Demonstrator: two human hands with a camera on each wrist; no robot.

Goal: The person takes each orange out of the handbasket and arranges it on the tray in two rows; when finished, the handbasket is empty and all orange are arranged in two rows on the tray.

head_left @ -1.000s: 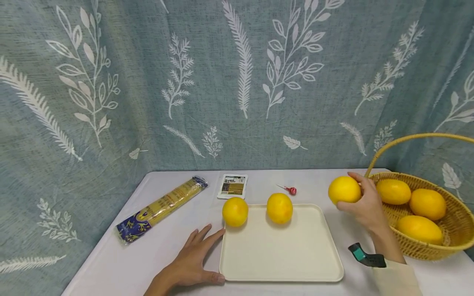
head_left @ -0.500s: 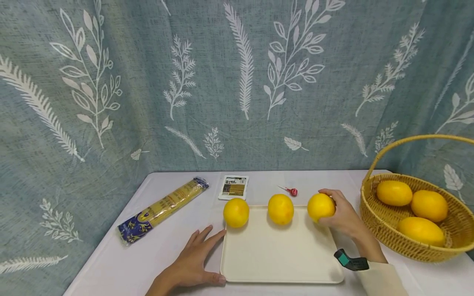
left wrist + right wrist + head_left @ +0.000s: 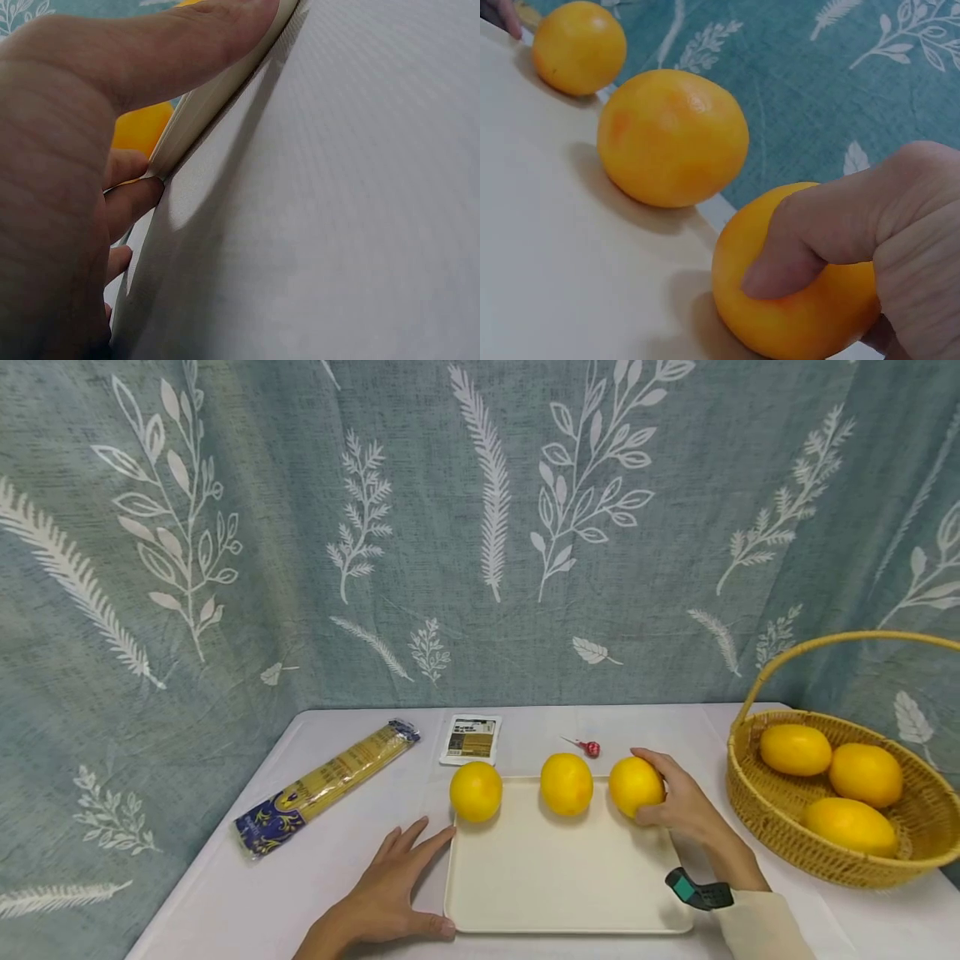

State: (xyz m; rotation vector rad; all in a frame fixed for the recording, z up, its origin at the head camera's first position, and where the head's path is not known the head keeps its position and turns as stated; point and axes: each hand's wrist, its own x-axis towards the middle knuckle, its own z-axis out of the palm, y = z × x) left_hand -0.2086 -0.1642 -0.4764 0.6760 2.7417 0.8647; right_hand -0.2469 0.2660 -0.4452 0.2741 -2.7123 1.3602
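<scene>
In the head view, my right hand (image 3: 678,802) grips a round yellow-orange fruit (image 3: 633,783) at the back right corner of the cream tray (image 3: 570,877). The right wrist view shows the thumb (image 3: 787,262) pressed over that fruit's near side, with the other fingers mostly hidden. Two similar fruits, one in the middle (image 3: 566,783) and one at the left corner (image 3: 476,791), sit along the tray's back edge. My left hand (image 3: 386,885) is spread beside the tray, its thumb and fingertips touching the left rim, as the left wrist view also shows.
At right stands a wicker basket (image 3: 765,827) with a tall handle and three yellow fruits inside. Behind the tray lie a flat white packet (image 3: 471,739) and a red lollipop (image 3: 591,748). A long pack of spaghetti (image 3: 326,785) lies at left. A patterned curtain (image 3: 420,527) hangs behind.
My right hand has carried the fruit leftward from beside the basket and down to the tray's back right corner. My left hand has stayed at the tray's left rim.
</scene>
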